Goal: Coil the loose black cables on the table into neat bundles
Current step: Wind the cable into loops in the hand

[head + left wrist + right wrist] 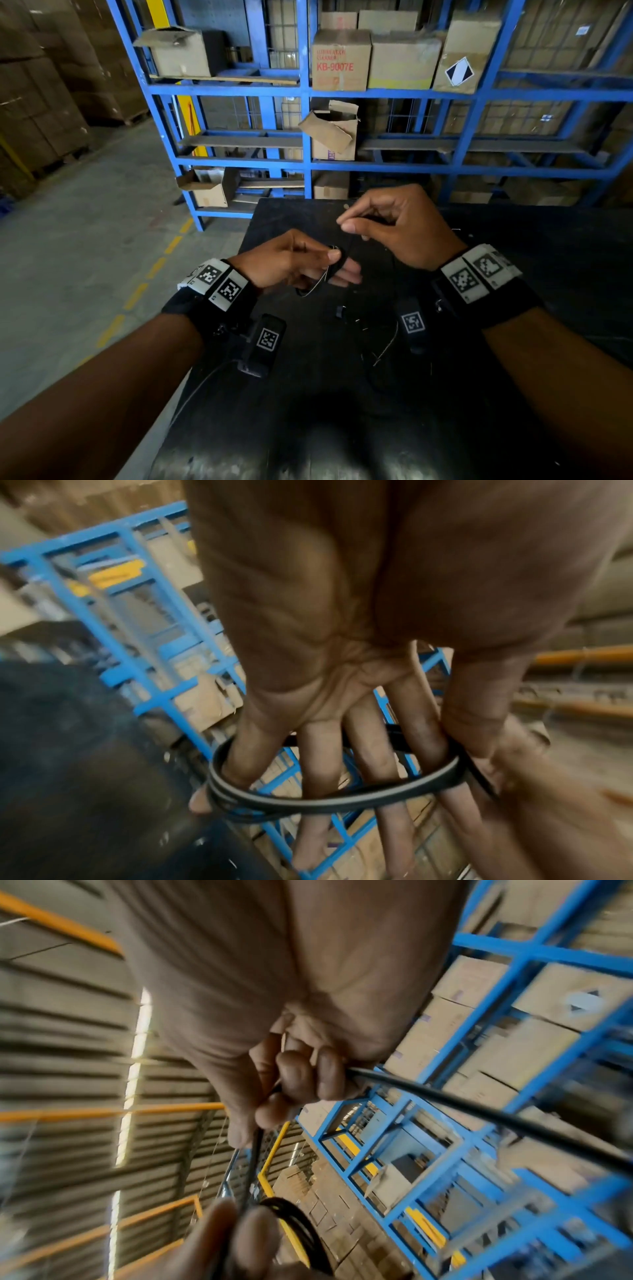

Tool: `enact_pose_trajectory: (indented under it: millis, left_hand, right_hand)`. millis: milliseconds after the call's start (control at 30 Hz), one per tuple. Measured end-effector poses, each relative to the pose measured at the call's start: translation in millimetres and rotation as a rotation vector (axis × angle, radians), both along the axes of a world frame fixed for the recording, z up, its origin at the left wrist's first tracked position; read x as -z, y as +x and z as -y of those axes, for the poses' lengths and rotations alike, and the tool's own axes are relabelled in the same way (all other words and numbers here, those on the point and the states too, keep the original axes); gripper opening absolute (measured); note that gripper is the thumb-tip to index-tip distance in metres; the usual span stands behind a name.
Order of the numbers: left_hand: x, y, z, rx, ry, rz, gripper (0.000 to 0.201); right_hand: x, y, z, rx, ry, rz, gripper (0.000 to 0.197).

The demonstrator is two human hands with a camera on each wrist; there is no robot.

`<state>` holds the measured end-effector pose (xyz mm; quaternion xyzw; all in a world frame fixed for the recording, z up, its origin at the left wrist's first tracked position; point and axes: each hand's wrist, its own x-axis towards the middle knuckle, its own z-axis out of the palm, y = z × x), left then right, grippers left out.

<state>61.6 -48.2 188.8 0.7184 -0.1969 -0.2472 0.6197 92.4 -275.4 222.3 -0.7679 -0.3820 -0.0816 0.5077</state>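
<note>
Cable [329,802] coiled round left hand [291,262] fingers, its strand pinched in right hand [404,226], above table [513,240] edge.

Both hands [346,240] hover over the table [513,377] (shelving [308,92] stands behind it).

Two hands held above a dark table [513,240]. Left hand [291,262] has a black cable [337,255] wound round its fingers, thumb pressed on the loops; one strand [317,286] droops below at 6 o'clock. Right hand [400,226], at 1 o'clock from the left, pinches the cable between thumb and forefinger. More loose cable [385,349] lies on the table nearer the body. Blue shelving [308,92] with cardboard boxes [340,60] stands at 12 o'clock; concrete floor [85,222] at 9.
</note>
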Motion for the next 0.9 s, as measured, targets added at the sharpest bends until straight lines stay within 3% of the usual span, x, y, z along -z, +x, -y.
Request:
enact_pose_trajectory:
  millis: [100, 200, 300, 433, 500, 567, 700, 900]
  left_hand:
    - [-5.2, -3.3, -0.7, 0.077, -0.206, -0.136, 0.038]
    - [-4.4, -3.7, 2.5, 0.147, -0.406, -0.223, 0.041]
    - [-4.2, -1.7, 5.2, 0.191, -0.62, -0.274, 0.039]
    - [-14.8, 9.7, 3.2, 0.078, -0.827, -0.243, 0.043]
    - [-21.5, 17.5, 1.6, 0.007, -0.886, -0.205, 0.042]
    - [-24.5, 25.4, -1.0, -0.083, -0.889, -0.156, 0.04]
    - [-21.6, 33.5, -2.8, -0.298, -0.803, -0.106, 0.039]
    - [-12.7, 35.8, 0.6, -0.473, -0.47, 0.042, 0.035]
  right_hand:
    - [11.8, 10.3, -0.5, -0.075, 0.194, -0.2, 0.008]
    - [29.6, 13.4, -7.5, -0.127, 0.398, -0.444, 0.025]
    - [45.5, 15.9, -13.9, -0.142, 0.516, -0.57, 0.032]
    - [72.5, 18.8, -14.6, -0.079, 0.615, -0.687, 0.035]
    - [86.7, 13.0, -19.0, -0.021, 0.563, -0.682, 0.031]
    - [96.3, 4.0, -23.1, 0.017, 0.414, -0.652, 0.019]
    - [101.3, -10.5, -26.9, 0.039, 0.21, -0.588, 0.023]
    - [78.4, -14.2, -23.1, 0.086, -0.077, -0.343, 0.013]
